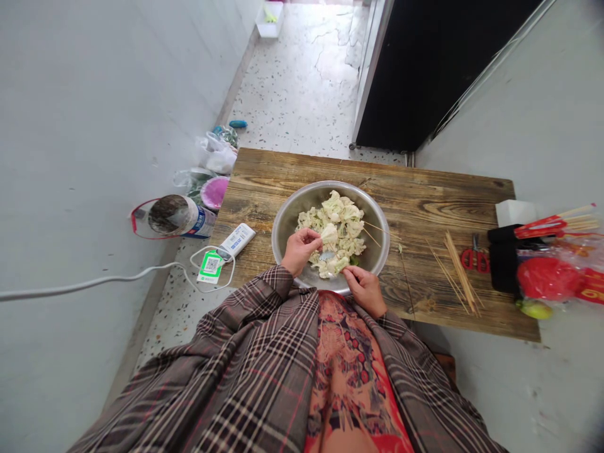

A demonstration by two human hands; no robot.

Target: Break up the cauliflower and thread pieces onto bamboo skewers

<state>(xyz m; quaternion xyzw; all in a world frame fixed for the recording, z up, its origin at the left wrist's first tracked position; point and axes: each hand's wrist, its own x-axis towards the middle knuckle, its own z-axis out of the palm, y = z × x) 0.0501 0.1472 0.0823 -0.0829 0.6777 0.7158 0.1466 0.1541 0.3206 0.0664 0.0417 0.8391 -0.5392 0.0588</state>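
Observation:
A large steel bowl (279, 220) on the wooden table holds many pale cauliflower florets (346, 211). My left hand (298, 251) is over the bowl's left side, thumb and fingers pinching a cauliflower floret (329, 234). At the near right rim, my right hand (367, 290) is closed, its fingertips pinched at the end of another cauliflower piece (338, 265). Whether a skewer runs through that piece I cannot tell. Thin wooden skewers (372, 238) stick out over the bowl's right side. Something greyish (325, 256) shows between my hands, too small to name.
Loose skewers (460, 270) and red-handled scissors (475, 257) lie right on the table (425, 195), near a black holder (504, 261) and red packages (550, 277). Left are a white device (237, 239) with a cable, a green QR card (210, 267) and a floor bucket (177, 216).

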